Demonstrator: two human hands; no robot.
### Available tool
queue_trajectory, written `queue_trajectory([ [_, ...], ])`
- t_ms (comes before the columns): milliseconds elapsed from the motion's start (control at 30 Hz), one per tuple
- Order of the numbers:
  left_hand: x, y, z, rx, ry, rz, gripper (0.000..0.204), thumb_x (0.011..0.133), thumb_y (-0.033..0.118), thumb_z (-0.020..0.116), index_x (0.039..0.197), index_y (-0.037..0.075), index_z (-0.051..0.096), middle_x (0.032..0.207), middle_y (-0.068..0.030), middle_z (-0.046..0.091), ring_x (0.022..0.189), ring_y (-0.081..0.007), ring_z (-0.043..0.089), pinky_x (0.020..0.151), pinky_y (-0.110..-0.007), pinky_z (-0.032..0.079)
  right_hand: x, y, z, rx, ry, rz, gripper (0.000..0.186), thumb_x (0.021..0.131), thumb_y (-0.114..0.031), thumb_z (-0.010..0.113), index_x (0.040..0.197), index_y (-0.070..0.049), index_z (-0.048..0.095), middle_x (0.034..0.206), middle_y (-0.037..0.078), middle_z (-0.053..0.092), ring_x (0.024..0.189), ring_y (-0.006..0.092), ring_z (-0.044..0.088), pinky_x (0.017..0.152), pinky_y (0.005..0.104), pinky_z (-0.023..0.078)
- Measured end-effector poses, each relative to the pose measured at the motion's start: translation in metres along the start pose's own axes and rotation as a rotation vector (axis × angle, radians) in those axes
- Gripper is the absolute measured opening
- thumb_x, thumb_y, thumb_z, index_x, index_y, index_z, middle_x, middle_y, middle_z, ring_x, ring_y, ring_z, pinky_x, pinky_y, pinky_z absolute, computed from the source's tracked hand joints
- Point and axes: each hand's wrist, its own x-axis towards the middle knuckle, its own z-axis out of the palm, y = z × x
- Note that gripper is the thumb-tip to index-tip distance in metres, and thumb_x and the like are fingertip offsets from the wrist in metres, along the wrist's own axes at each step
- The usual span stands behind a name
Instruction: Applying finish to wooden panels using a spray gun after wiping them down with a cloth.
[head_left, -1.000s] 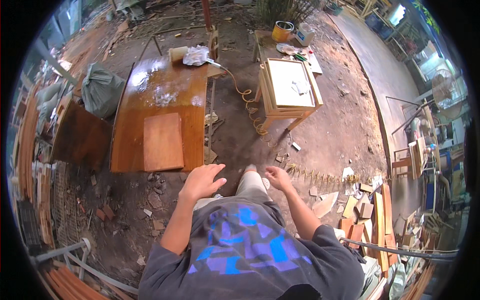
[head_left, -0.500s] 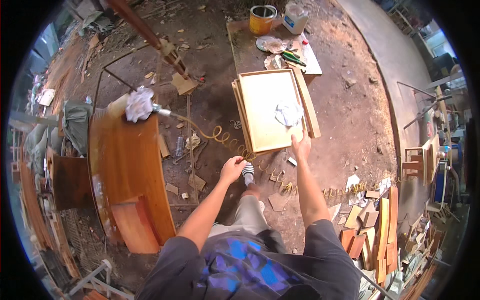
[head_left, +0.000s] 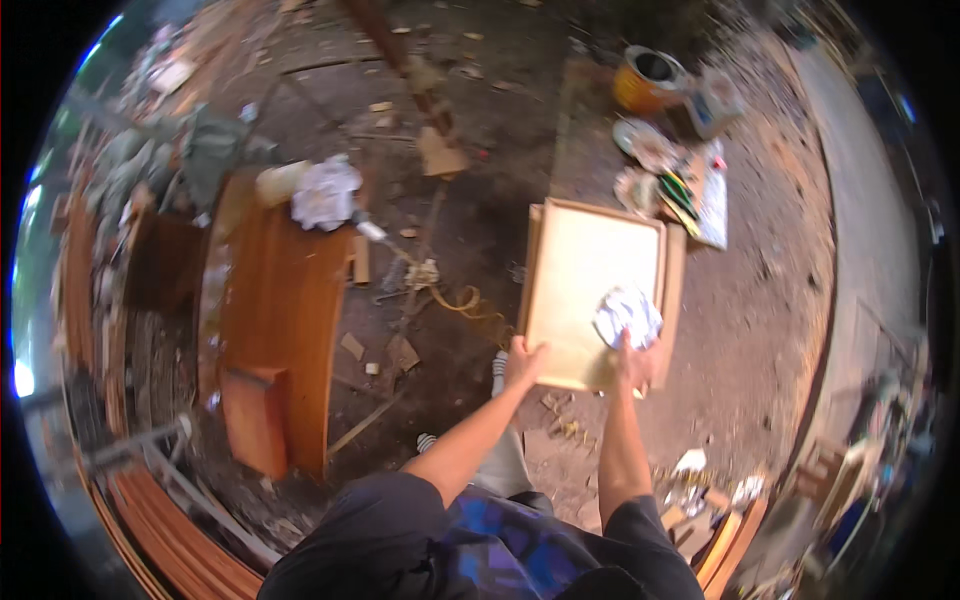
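Observation:
A pale shallow wooden tray with a raised rim (head_left: 585,262) lies on stacked boards in front of me. My left hand (head_left: 524,362) is closed round its near left corner, the thumb over the rim. A crumpled white cloth (head_left: 626,312) rests on the tray's near right part. My right hand (head_left: 638,362) is at that corner with its fingers at the cloth, seemingly gripping it; motion blur softens the fingers.
On my left stands a brown wooden panel (head_left: 275,310) bearing a white rag (head_left: 326,192) and a reddish wood block (head_left: 252,420). A coiled yellow hose (head_left: 462,300) crosses the dirt floor. Beyond the tray are an orange can (head_left: 645,85) and a white jug (head_left: 714,102).
The view has turned left, so the scene sits differently. My left hand has come up to the tray's corner and taken hold. My right hand has moved onto the cloth.

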Motion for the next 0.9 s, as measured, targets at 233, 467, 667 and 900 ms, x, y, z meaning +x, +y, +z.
queue_trajectory([
  [233,-0.081,0.016,-0.097,-0.09,0.214,0.314,0.056,0.093,0.059,0.055,0.098,0.006,0.069,0.1,-0.0222,0.069,0.094,-0.0414,0.066,0.082,-0.052,0.05,-0.071,-0.053,-0.068,0.246,-0.327,-0.091,0.067,0.086,-0.044,0.075,0.13,0.005,0.059,0.12,0.021,0.069,0.104,0.0321,0.066,0.092,0.0405,0.05],
  [467,-0.292,-0.049,-0.311,-0.211,0.478,0.403,0.054,0.091,0.057,0.059,0.086,0.003,0.062,0.084,-0.0234,0.068,0.081,-0.04,0.068,0.07,-0.05,0.048,-0.196,-0.198,-0.087,0.545,-0.215,-1.339,0.087,0.098,-0.069,0.035,0.152,0.0,0.036,0.154,0.027,0.037,0.143,0.0439,0.032,0.117,0.0542,0.024],
  [667,-0.412,-0.135,-0.406,-0.254,0.829,0.331,0.048,0.095,0.05,0.06,0.101,0.003,0.068,0.077,-0.0182,0.068,0.073,-0.0281,0.07,0.064,-0.041,0.051,-0.518,-0.278,-0.215,0.69,-0.741,-1.82,0.065,0.103,-0.035,0.041,0.152,0.006,0.031,0.16,0.027,0.023,0.15,0.0463,0.014,0.122,0.0563,0.006],
  [900,-0.53,-0.227,-0.447,-0.506,1.272,0.339,0.038,0.101,0.039,0.058,0.096,0.001,0.063,0.072,-0.0132,0.062,0.065,-0.019,0.058,0.061,-0.039,0.047,-0.71,-0.353,-0.324,0.995,-0.728,-2.16,0.064,0.097,-0.03,0.048,0.153,-0.003,0.035,0.159,0.022,0.031,0.148,0.0468,0.022,0.119,0.06,0.014],
])
